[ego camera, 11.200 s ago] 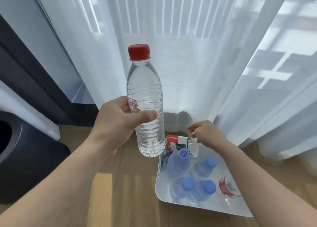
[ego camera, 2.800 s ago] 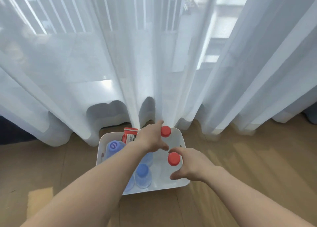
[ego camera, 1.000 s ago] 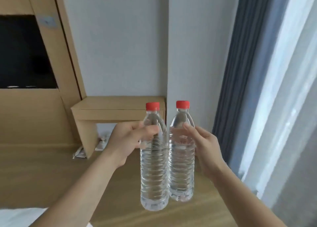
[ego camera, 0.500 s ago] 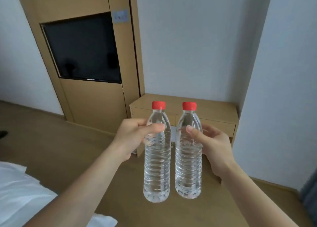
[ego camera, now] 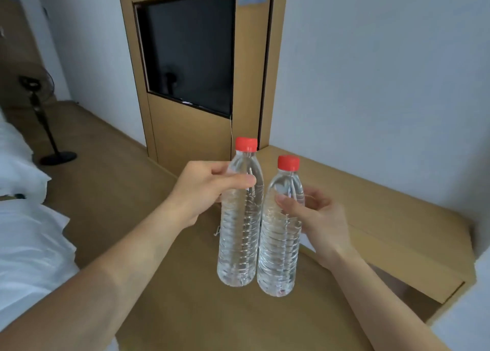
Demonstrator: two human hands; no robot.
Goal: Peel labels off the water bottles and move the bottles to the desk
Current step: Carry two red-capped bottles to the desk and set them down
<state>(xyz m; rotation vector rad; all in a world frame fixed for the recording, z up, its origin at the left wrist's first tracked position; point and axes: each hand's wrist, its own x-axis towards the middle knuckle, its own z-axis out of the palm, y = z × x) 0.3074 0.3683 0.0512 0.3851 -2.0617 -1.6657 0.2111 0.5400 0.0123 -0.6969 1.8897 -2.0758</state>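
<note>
In the middle of the frame the person holds two water bottles upright and side by side, both in the air and neither resting on any surface. The left hand (ego camera: 204, 188) comes in from the lower left and grips the left-hand bottle (ego camera: 240, 234) just under its shoulder, with the thumb laid across the front and the fingers curled round the back. The right hand (ego camera: 322, 218) comes in from the lower right and grips the right-hand bottle (ego camera: 281, 244) on its upper body. Its thumb presses the front, and its fingers wrap behind, partly visible through the plastic. Each hand sits on the outer side of its own bottle, so the two bottles hang between the hands. Their sides are very close at mid-height, and it is unclear whether they actually touch. Both bottles are clear, ribbed and filled with water. The left red cap (ego camera: 246, 144) stands a little higher in the frame than the right red cap (ego camera: 288, 162). The wooden desk (ego camera: 397, 218) runs along the white wall on the right side of the frame, behind and beside the right-hand bottle. A dark screen (ego camera: 191, 50) set in a wooden panel fills the upper centre. A standing fan (ego camera: 39, 106) is at the far left, white bedding (ego camera: 26, 231) lies along the left edge, and brown floor (ego camera: 106, 170) spreads between them.
</note>
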